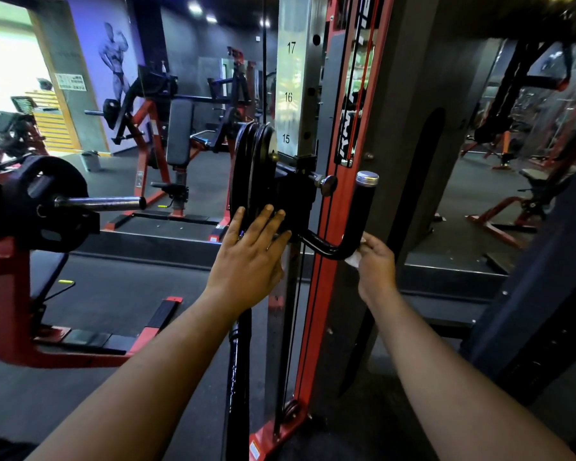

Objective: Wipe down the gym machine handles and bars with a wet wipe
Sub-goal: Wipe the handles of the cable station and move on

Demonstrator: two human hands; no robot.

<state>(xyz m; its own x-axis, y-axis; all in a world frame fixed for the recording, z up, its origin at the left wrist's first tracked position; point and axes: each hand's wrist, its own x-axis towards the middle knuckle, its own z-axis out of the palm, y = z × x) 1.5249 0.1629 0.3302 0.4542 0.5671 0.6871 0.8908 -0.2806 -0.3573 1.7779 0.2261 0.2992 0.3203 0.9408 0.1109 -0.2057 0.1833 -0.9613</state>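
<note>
Black curved steel handle (343, 234) on a red-framed cable machine is wiped at its lower bend, centre-right of frame.

A crumpled white wet wipe (355, 257) is pinched in the right hand (376, 264), fingers curled round it and pressed vs. the underside of the bend, prob. so the cloth can be run along the tube; the upright grip w/ its silver end cap (367, 178) looks not yet reached. The left hand (250, 257) is laid flat, fingers straight and slightly spread, on the black pulley carriage (290, 197) just left of centre, apparently to steady it while the handle is rubbed. Black pulley wheels (253, 168) sit above the fingertips; the numbered steel adjustment column (291, 94) rises at upper centre.
</note>
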